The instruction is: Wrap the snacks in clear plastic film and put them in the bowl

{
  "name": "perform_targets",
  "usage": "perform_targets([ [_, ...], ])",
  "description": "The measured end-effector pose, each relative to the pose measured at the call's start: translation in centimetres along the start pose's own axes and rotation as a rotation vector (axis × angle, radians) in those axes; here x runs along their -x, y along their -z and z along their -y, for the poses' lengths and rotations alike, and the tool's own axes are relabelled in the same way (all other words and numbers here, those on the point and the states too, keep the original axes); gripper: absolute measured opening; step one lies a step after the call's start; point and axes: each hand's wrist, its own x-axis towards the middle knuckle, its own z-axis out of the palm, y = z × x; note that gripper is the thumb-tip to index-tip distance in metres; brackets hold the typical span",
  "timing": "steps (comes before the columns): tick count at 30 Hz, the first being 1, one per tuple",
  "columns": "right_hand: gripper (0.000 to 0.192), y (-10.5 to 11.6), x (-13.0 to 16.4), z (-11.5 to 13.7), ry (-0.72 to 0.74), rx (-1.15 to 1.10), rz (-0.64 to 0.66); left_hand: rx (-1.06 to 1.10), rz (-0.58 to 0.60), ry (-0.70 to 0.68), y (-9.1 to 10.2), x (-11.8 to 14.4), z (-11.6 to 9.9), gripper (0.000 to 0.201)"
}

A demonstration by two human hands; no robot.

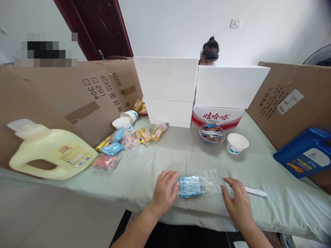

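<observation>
Where the pale green cloth (144, 172) drapes over the near table edge, a blue snack packet (190, 186) inside a clear plastic bag (210, 182), flat on the cloth between both hands. Left hand (164, 193) palm down at the packet's left end, fingers together and slightly curled, fingertips touching the bag's edge, pinching nothing. Right hand (236, 201) palm down just right of the bag, fingers loosely together and extended, tips touching or nearly touching the crinkled plastic; cannot tell which. Just beyond the right hand, a slim white tool (256, 191) on the cloth. Farther back at centre, a glass bowl (212, 133) with wrapped items inside, and beside it on the right a white paper cup (237, 142), upright. To the left, a scatter of wrapped snacks (129, 139) in yellow, blue and pink, with two more paper cups (126, 120) behind, one upright and one tipped over. At far left, a pale yellow detergent jug (51, 150) on its side; at far right, a blue jug (305, 153), tilted. Behind everything, white foam boxes (168, 79) stacked on a red-printed carton (217, 117), flanked by brown cardboard sheets (77, 89). Beyond the boxes, part of another person's head (210, 51).
</observation>
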Motion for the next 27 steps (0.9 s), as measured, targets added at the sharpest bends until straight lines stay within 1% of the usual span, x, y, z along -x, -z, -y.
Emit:
perform_targets([
  [1,0.027,-0.1,-0.7,0.9,0.083,-0.009,0.028,-0.033,0.082,-0.028,-0.3,-0.5,-0.9,0.034],
  [3,0.040,-0.7,-2.2,2.5,0.244,-0.009,0.145,-0.113,0.202,-0.040,-1.1,-1.2,-2.5,0.042],
  [4,0.050,-1.1,-2.9,3.1,0.311,0.006,0.220,-0.142,0.242,-0.041,-1.5,-1.4,-3.1,0.038],
  [6,0.072,-1.7,-4.1,3.7,0.389,0.052,0.377,-0.174,0.297,-0.053,-1.9,-1.0,-4.1,0.017],
  [7,0.081,-1.8,-4.4,3.9,0.403,0.073,0.452,-0.175,0.332,-0.071,-2.0,-0.5,-4.5,0.012],
  [8,0.086,-1.7,-4.5,3.9,0.409,0.084,0.523,-0.164,0.379,-0.104,-1.8,0.2,-4.8,0.013],
  [9,0.086,-1.4,-4.4,4.0,0.412,0.084,0.588,-0.141,0.445,-0.150,-1.6,1.0,-5.1,0.011],
  [10,0.080,-0.9,-4.2,4.0,0.416,0.073,0.647,-0.104,0.532,-0.204,-1.2,1.9,-5.4,0.007],
  [11,0.067,-0.3,-3.8,4.1,0.423,0.057,0.699,-0.060,0.625,-0.253,-0.8,2.7,-5.6,0.005],
  [12,0.052,0.3,-3.2,4.3,0.429,0.044,0.746,-0.017,0.704,-0.277,-0.3,3.4,-5.9,0.010],
  [13,0.038,0.8,-2.6,4.4,0.430,0.044,0.786,0.013,0.752,-0.266,0.0,3.8,-6.1,0.012],
  [14,0.032,1.2,-2.0,4.6,0.424,0.061,0.819,0.024,0.760,-0.221,0.3,4.0,-6.2,0.009],
  [15,0.031,1.5,-1.5,4.7,0.410,0.096,0.838,0.021,0.732,-0.157,0.4,3.9,-6.2,0.003],
  [16,0.030,1.5,-0.9,4.8,0.392,0.142,0.847,0.008,0.675,-0.091,0.4,3.6,-6.2,0.008],
  [17,0.029,1.4,-0.5,4.8,0.371,0.190,0.846,-0.007,0.607,-0.038,0.3,3.1,-6.1,0.016],
  [18,0.026,1.2,-0.2,4.7,0.345,0.235,0.834,-0.023,0.545,-0.003,0.0,2.6,-5.9,0.022],
  [20,0.016,0.5,0.1,4.2,0.281,0.296,0.778,-0.063,0.453,0.037,-0.6,1.7,-5.3,0.027],
  [21,0.014,0.1,0.1,3.8,0.257,0.311,0.723,-0.088,0.429,0.050,-1.0,1.3,-4.9,0.030],
  [22,0.023,-0.2,0.1,3.5,0.246,0.318,0.649,-0.113,0.421,0.058,-1.3,1.0,-4.5,0.038],
  [24,0.051,-0.6,0.0,3.1,0.267,0.301,0.466,-0.141,0.440,0.060,-1.7,0.6,-3.7,0.065],
  [25,0.061,-0.7,-0.1,3.1,0.293,0.276,0.383,-0.145,0.457,0.058,-1.8,0.4,-3.3,0.078],
  [26,0.063,-0.8,-0.1,3.4,0.321,0.239,0.324,-0.143,0.474,0.056,-1.8,0.2,-2.9,0.088],
  [27,0.059,-0.9,-0.2,3.7,0.355,0.191,0.298,-0.140,0.486,0.056,-1.8,0.0,-2.6,0.095],
])
